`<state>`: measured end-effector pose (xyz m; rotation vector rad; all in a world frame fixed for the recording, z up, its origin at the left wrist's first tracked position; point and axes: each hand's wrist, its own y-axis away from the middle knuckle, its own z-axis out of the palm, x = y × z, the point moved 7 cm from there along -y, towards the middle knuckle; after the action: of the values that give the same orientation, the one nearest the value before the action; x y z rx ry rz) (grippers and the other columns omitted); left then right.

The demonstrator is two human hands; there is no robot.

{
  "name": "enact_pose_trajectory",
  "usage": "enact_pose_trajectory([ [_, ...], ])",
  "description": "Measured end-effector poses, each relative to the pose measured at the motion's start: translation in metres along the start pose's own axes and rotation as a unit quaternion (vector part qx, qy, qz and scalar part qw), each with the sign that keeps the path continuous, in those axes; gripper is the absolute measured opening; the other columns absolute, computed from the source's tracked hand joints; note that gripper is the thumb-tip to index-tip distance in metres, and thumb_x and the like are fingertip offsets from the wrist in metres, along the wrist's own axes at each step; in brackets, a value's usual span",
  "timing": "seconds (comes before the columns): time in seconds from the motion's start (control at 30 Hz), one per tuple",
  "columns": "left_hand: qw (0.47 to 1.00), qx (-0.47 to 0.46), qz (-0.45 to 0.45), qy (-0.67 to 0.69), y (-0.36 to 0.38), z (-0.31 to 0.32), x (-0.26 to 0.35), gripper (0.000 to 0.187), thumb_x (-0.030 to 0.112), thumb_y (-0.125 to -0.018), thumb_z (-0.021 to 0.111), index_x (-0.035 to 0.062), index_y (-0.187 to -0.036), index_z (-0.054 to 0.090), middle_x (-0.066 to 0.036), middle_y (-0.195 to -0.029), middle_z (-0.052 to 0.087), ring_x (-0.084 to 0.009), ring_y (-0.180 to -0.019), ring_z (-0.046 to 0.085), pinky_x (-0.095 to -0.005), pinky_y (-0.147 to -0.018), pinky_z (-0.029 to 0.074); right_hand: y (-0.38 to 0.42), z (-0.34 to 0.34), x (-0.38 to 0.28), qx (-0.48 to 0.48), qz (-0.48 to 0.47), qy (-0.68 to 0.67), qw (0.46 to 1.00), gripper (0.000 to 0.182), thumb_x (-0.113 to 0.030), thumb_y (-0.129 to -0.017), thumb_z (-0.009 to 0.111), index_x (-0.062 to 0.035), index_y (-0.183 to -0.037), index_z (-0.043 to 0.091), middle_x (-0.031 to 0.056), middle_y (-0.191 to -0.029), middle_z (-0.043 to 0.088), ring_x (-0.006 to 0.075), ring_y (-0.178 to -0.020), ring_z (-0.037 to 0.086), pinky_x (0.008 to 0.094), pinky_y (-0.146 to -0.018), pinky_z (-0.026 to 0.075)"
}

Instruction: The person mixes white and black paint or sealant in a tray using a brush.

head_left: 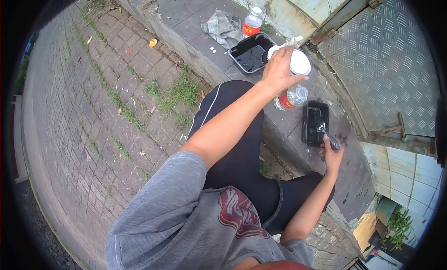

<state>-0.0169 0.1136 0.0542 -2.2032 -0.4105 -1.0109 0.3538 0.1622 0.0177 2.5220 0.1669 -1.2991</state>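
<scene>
My left hand [278, 72] is closed around a white round tub [300, 62], with the thumb on its near side and the fingers over the far side. A thin whitish piece [294, 41] sticks out by those fingers; I cannot make out its kind. Just below that hand is a clear plastic bottle [289, 99] with a red label. My right hand [331, 153] grips a small tool with a dark handle [331, 142]. The tool's shiny, whitish end reaches into a small black tray [311, 135], which has wet-looking smears inside.
A larger black tray [242, 65] with dark liquid, a second red-labelled bottle [252, 23] with a white cap and a crumpled grey cloth [222, 28] sit on the tiled ledge [184, 14]. A metal door [386, 60] stands beyond it. Brick paving [93, 130] spreads left.
</scene>
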Motion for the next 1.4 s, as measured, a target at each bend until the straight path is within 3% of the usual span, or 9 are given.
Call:
enact_pose_trajectory([
  [0.2,0.982,-0.002,-0.183,-0.035,-0.021,-0.077,-0.022,0.063,0.053,-0.096,0.063,-0.0011,-0.126,0.066,-0.023,-0.134,0.06,-0.0424,-0.123,0.058,-0.0489,-0.102,0.05,-0.003,0.0,0.003,-0.01,-0.017,-0.003,1.0,0.033,-0.032,-0.096,0.079,-0.0023,-0.088,0.068,0.0026,-0.07,0.067,0.0078,-0.052,0.058,0.0236,-0.047,0.044],
  [0.27,0.954,0.144,-0.16,-0.211,-0.016,-0.111,-0.053,0.05,0.043,-0.101,0.057,0.0,-0.123,0.07,-0.025,-0.122,0.067,-0.0423,-0.108,0.066,-0.048,-0.101,0.05,-0.002,0.0,0.003,-0.01,-0.01,-0.009,1.0,0.032,-0.032,-0.096,0.079,-0.0017,-0.089,0.069,0.0026,-0.071,0.067,0.0079,-0.053,0.058,0.0238,-0.048,0.045],
  [0.33,0.922,0.105,-0.243,-0.282,-0.004,-0.119,-0.091,0.045,0.037,-0.102,0.054,-0.001,-0.117,0.072,-0.025,-0.121,0.069,-0.0419,-0.115,0.064,-0.0509,-0.102,0.049,-0.001,0.001,0.001,-0.014,-0.008,-0.014,1.0,0.032,-0.031,-0.096,0.079,-0.001,-0.09,0.069,0.0027,-0.071,0.067,0.0081,-0.054,0.058,0.024,-0.049,0.045],
  [0.43,0.921,0.019,-0.371,-0.12,0.008,-0.109,-0.134,0.044,0.034,-0.102,0.052,-0.0024,-0.112,0.074,-0.027,-0.112,0.072,-0.0436,-0.112,0.067,-0.0512,-0.101,0.049,-0.003,0.002,-0.001,-0.026,-0.012,-0.015,0.999,0.032,-0.03,-0.096,0.078,0.0,-0.091,0.069,0.0029,-0.072,0.067,0.0085,-0.054,0.058,0.0242,-0.051,0.046],
  [0.73,0.906,0.15,-0.391,0.055,0.009,-0.105,-0.144,0.038,0.029,-0.099,0.059,-0.0064,-0.107,0.071,-0.024,-0.1,0.075,-0.0324,-0.1,0.072,-0.0422,-0.089,0.052,-0.003,0.002,-0.001,-0.026,-0.008,-0.019,0.999,0.03,-0.028,-0.096,0.078,0.0011,-0.093,0.07,0.0028,-0.074,0.067,0.0084,-0.057,0.058,0.0248,-0.053,0.048],
  [1.1,0.852,0.164,-0.371,0.332,0.003,-0.083,-0.165,0.068,0.053,-0.11,0.043,-0.0087,-0.112,0.071,-0.008,-0.098,0.068,-0.0182,-0.094,0.059,-0.0339,-0.088,0.045,-0.002,0.002,0.0,-0.033,-0.003,-0.016,0.999,0.034,-0.031,-0.097,0.077,0.0014,-0.093,0.07,0.0027,-0.073,0.066,0.0084,-0.056,0.057,0.0251,-0.053,0.046],
  [1.2,0.881,0.12,-0.345,0.302,0.001,-0.084,-0.165,0.068,0.054,-0.111,0.042,-0.0073,-0.109,0.072,-0.007,-0.097,0.067,-0.0165,-0.094,0.058,-0.0309,-0.089,0.044,-0.003,0.003,0.001,-0.03,0.002,-0.013,0.999,0.035,-0.033,-0.097,0.077,0.0015,-0.094,0.07,0.003,-0.073,0.066,0.0085,-0.056,0.057,0.0251,-0.053,0.046],
  [1.3,0.892,0.109,-0.333,0.286,0.001,-0.084,-0.17,0.069,0.058,-0.109,0.042,-0.0046,-0.123,0.067,-0.007,-0.101,0.068,-0.0183,-0.096,0.058,-0.0379,-0.091,0.044,-0.002,0.004,0.0,-0.035,-0.001,-0.022,0.999,0.036,-0.034,-0.097,0.077,0.0018,-0.095,0.07,0.0034,-0.073,0.066,0.0088,-0.056,0.058,0.0251,-0.053,0.046],
  [1.4,0.823,0.164,-0.389,0.38,0.009,-0.088,-0.172,0.072,0.066,-0.105,0.042,0.0015,-0.133,0.056,-0.015,-0.135,0.06,-0.0279,-0.121,0.058,-0.0558,-0.099,0.047,0.0,0.003,0.0,-0.028,0.002,-0.023,0.999,0.037,-0.034,-0.097,0.077,0.0022,-0.097,0.071,0.0037,-0.073,0.066,0.009,-0.057,0.058,0.0252,-0.053,0.047],
])
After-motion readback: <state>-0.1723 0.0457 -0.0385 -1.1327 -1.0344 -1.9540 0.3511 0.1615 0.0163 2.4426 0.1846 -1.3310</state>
